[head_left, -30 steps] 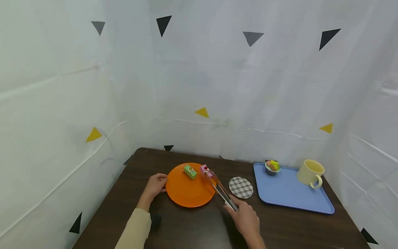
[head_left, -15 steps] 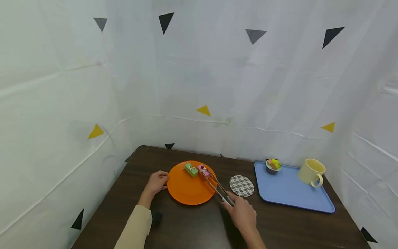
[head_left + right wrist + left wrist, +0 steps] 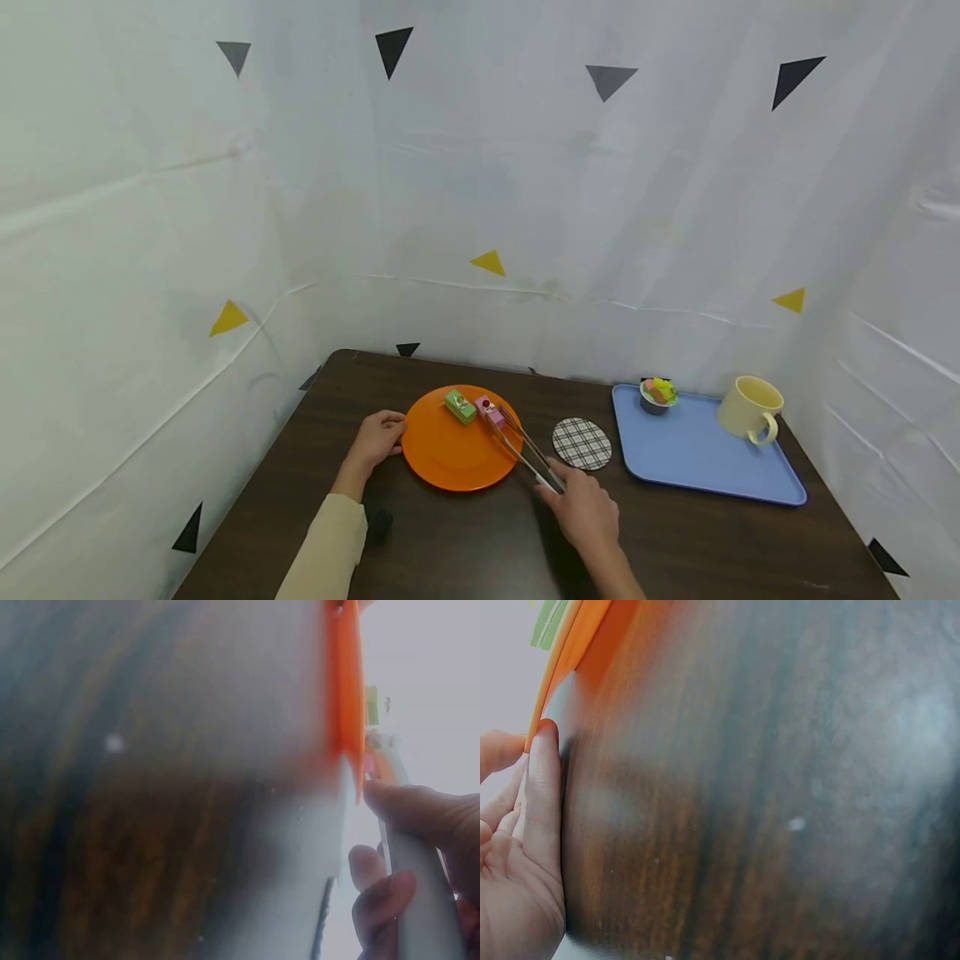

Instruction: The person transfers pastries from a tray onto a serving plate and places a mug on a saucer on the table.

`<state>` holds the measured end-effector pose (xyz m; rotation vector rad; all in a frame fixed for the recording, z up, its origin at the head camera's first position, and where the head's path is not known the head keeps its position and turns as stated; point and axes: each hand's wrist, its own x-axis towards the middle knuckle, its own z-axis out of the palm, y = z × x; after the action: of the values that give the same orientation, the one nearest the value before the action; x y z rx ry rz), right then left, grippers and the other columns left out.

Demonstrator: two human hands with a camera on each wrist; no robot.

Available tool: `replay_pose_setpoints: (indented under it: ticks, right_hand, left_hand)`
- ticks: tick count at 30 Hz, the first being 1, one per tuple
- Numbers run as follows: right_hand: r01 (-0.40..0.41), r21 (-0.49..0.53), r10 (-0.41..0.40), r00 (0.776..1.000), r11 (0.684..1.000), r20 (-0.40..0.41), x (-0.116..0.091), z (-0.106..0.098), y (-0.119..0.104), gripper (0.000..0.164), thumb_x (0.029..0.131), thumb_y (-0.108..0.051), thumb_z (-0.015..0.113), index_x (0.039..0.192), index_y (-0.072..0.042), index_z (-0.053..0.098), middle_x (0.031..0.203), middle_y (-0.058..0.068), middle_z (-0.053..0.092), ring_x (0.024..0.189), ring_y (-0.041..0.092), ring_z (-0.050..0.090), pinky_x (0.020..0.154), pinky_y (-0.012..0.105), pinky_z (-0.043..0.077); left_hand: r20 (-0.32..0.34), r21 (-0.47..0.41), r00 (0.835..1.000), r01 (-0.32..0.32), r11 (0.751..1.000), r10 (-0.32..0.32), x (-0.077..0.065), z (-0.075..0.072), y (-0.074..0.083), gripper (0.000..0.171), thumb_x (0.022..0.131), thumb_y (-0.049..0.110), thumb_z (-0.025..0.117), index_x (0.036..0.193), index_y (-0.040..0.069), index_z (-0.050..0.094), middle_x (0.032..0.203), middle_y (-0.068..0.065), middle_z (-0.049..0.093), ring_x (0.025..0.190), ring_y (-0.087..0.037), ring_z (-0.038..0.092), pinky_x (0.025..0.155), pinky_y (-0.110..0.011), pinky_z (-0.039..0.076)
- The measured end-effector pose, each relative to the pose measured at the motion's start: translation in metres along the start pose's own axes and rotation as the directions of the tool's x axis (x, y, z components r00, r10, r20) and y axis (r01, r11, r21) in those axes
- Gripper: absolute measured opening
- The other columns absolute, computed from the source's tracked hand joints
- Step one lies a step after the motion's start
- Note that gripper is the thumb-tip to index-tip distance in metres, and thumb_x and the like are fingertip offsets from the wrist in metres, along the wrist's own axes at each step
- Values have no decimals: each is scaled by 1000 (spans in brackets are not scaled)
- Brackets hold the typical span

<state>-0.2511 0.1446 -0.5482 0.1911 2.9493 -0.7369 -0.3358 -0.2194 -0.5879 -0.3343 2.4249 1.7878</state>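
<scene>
My left hand (image 3: 377, 439) pinches the left rim of an orange plate (image 3: 453, 462); in the left wrist view the thumb lies over the rim (image 3: 546, 690) and a finger beneath it. On the plate's far side a toy cake slice in green (image 3: 461, 407) sits beside a pink cake slice (image 3: 489, 412) with a red berry on top. Metal tongs (image 3: 543, 476) are gripped in my right hand (image 3: 587, 507), their tips on either side of the pink slice. The right wrist view shows thumb and curled fingers round the pale tongs handle (image 3: 424, 900).
Right of the plate lies a round checked coaster (image 3: 582, 443). A blue tray (image 3: 697, 458) farther right bears a small dark cup of toy food (image 3: 657, 396) and a yellow mug (image 3: 749, 410). White sheeting (image 3: 480, 167) stands behind the dark table (image 3: 457, 550).
The tongs carried the pink slice left, closer to the green one, during the first half second; since then it has stayed about there. My left hand keeps its place at the plate rim.
</scene>
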Motion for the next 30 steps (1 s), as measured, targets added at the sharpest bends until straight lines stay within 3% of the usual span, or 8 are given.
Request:
replay_pose_setpoints:
  ticks: [12, 20, 30]
  right_hand:
    - [11, 21, -12, 1000, 1000, 9, -5, -13, 1, 67, 91, -48, 84, 152, -31, 64, 104, 7, 78, 73, 24, 62, 62, 44, 44]
    - [0, 7, 0, 1000, 1000, 24, -9, -24, 8, 74, 87, -59, 84, 153, -31, 63, 113, 10, 78, 76, 26, 64, 61, 44, 46]
    - [-22, 14, 22, 1000, 1000, 18, -19, -37, 29, 79, 87, -65, 81, 153, -25, 63, 96, 3, 75, 70, 23, 59, 56, 40, 43]
  left_hand:
    - [14, -13, 1000, -5, 1000, 5, -2, -3, 2, 36, 112, 21, 60, 141, 0, 63, 134, -21, 70, 109, -26, 72, 87, -35, 66]
    - [19, 3, 1000, -6, 1000, 6, 1, -4, 0, 36, 112, 21, 59, 142, 0, 63, 136, -22, 68, 108, -26, 71, 88, -35, 66]
    - [19, 6, 1000, 2, 1000, -2, 0, -4, 1, 36, 112, 22, 59, 142, 1, 63, 137, -22, 68, 111, -27, 71, 89, -34, 66]
